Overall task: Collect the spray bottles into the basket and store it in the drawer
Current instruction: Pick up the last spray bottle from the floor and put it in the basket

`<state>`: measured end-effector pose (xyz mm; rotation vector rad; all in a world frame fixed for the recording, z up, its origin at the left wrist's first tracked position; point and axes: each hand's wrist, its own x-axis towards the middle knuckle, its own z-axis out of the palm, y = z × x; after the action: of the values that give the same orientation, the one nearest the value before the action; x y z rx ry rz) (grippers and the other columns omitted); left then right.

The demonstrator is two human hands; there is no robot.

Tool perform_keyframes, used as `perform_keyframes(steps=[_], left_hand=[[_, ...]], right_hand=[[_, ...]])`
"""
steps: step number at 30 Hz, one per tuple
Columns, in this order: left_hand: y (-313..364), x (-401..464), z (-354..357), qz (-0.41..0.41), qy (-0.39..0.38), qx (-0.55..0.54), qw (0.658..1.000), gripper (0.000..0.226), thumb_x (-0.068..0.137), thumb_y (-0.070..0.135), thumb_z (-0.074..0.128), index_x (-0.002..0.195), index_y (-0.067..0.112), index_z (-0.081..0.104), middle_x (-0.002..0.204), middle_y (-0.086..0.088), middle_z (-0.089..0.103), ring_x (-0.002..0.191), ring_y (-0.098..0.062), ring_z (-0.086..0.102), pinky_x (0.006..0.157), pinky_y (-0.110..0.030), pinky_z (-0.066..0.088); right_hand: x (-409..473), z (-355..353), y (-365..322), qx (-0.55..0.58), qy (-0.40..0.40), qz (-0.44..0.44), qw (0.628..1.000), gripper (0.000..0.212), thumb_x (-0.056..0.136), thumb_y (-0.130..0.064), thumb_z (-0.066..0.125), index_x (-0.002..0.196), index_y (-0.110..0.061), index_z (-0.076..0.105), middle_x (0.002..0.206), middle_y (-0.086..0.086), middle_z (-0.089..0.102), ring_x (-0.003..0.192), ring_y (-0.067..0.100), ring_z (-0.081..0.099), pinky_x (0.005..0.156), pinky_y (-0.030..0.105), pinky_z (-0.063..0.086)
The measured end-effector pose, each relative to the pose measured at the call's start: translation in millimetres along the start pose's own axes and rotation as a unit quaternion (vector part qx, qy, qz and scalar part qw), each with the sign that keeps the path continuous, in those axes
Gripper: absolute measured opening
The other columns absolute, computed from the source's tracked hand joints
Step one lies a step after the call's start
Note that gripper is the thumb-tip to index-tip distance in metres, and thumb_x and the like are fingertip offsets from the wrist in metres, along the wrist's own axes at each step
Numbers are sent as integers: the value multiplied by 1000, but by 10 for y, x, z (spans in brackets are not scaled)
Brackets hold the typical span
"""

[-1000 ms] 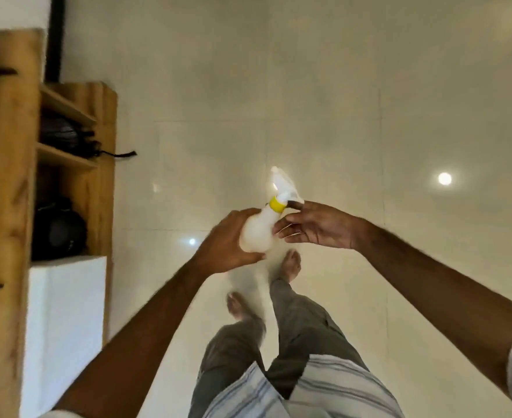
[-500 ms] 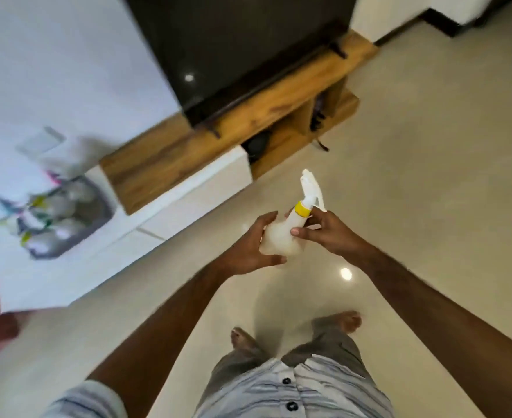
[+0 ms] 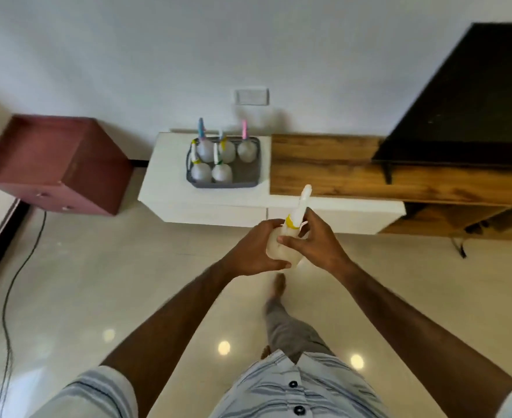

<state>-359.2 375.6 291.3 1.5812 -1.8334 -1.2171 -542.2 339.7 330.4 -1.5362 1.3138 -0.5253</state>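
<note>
spray bottle (image 3: 281, 245): upright between both hands, white nozzle up, yellow collar just above the fingers
left hand (image 3: 254, 251): grip closed round bottle body
right hand (image 3: 315, 242): grip closed at neck
basket (image 3: 250, 173): on white worktop (image 3: 170, 176), five bottles inside, well apart from hands

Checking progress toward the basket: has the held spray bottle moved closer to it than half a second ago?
Yes. The spray bottle now sits just below the basket on the white cabinet, nearer.
</note>
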Motion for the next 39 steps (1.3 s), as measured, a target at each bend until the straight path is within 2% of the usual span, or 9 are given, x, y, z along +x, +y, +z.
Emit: perform_keyframes(steps=[3, 7, 9, 13, 17, 22, 32, 35, 39], left_hand=[[-371, 138, -429, -32, 22, 24, 999, 102, 60, 50, 89, 145, 29, 36, 145, 6, 50, 125, -14, 50, 102, -40, 50], [-856, 404, -951, -79, 48, 31, 995, 109, 65, 42, 91, 153, 18, 31, 154, -4, 43, 137, -22, 43, 112, -39, 41], [-1102, 552, -1212, -99, 56, 44, 993, 97, 74, 35, 87, 153, 14, 33, 155, -7, 42, 140, -24, 41, 116, -40, 36], [-1610, 835, -1750, -96, 69, 82, 990, 53, 93, 22, 70, 141, 10, 51, 142, -11, 53, 134, -28, 49, 114, -42, 36], [-2111, 1136, -2185, -132, 93, 105, 981, 39, 94, 15, 65, 132, 8, 59, 133, -13, 57, 126, -32, 53, 108, -45, 39], [-2851, 1650, -2459, -191, 99, 115, 970, 44, 93, 14, 64, 135, 4, 55, 137, -18, 53, 127, -36, 51, 105, -51, 42], [-4387, 2485, -2318, -234, 51, 142, 960, 81, 88, 18, 69, 155, 7, 25, 162, -13, 23, 140, -42, 36, 105, -59, 40], [-4577, 2539, -2293, -228, 44, 143, 962, 82, 87, 18, 70, 155, 11, 24, 162, -9, 20, 139, -41, 37, 103, -61, 41], [-4704, 2556, -2297, -204, 48, 153, 966, 78, 86, 14, 69, 152, 9, 29, 157, -11, 27, 135, -40, 41, 101, -61, 44]], right_hand=[[546, 280, -157, 6, -58, -12, 998, 37, 82, -30, 81, 111, -28, 58, 99, -16, 64, 85, 0, 62, 66, 7, 46], [1322, 581, -267, -2, -88, -31, 996, 25, 87, -27, 76, 107, -19, 64, 94, -13, 66, 82, -4, 62, 69, 7, 46], [1737, 698, -297, -26, -94, -23, 995, 27, 87, -25, 77, 108, -16, 64, 97, -8, 67, 86, 3, 63, 73, 11, 48], [2497, 874, -282, -72, -71, -12, 995, 31, 85, -12, 78, 113, -8, 67, 111, 15, 66, 102, 27, 64, 90, 38, 51], [3165, 1044, -184, -86, -12, 44, 995, 35, 85, -9, 76, 119, -11, 69, 119, 20, 66, 112, 35, 63, 98, 46, 49], [3920, 1327, 116, -76, 38, 76, 993, 36, 85, -4, 73, 120, -10, 66, 122, 18, 66, 113, 33, 62, 98, 43, 50], [4949, 1942, 1139, -88, 107, 109, 984, 38, 86, -4, 71, 123, -6, 62, 126, 10, 66, 115, 22, 60, 91, 14, 37], [5056, 2017, 1231, -86, 127, 95, 984, 39, 87, -8, 71, 125, -7, 62, 123, 9, 66, 108, 14, 57, 90, 14, 38], [5160, 2059, 1270, -81, 131, 104, 983, 40, 87, -11, 71, 126, -11, 61, 121, 8, 66, 108, 16, 58, 94, 22, 42]])
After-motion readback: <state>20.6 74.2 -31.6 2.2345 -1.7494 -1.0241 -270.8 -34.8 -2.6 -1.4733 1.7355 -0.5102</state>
